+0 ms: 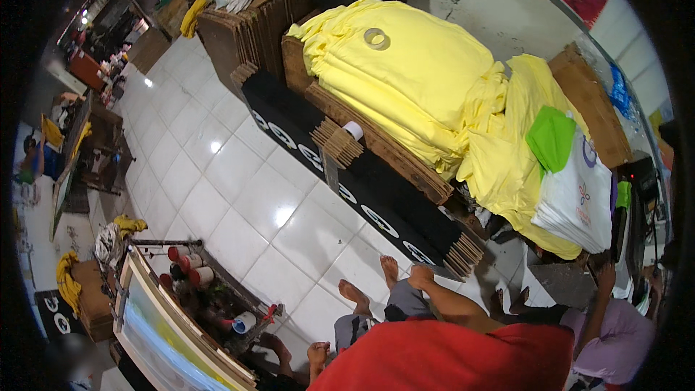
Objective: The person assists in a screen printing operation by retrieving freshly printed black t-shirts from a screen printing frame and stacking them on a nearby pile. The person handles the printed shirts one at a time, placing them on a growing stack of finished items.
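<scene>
Low in the head view, beside my red shirt, my left hand (318, 353) is curled closed; whatever it may hold is hidden. My bare right arm reaches forward past my grey trousers, and my right hand (420, 276) hangs by the near end of a long row of black printed fabric (376, 181) with white round prints. Its fingers are too small and hidden to read, and I cannot tell whether it touches the row. Brown board edges (463, 255) stick out at that row's end. A white roll (352, 130) sits midway along it, by more board edges.
A tall pile of yellow cloth (405, 65) bears a tape roll (376, 39). White printed shirts (579, 203) and a green cloth (550, 137) lie right of it. A person in lavender (615, 340) is at right. A wooden screen frame (134, 275) and paint pots (199, 275) stand lower left.
</scene>
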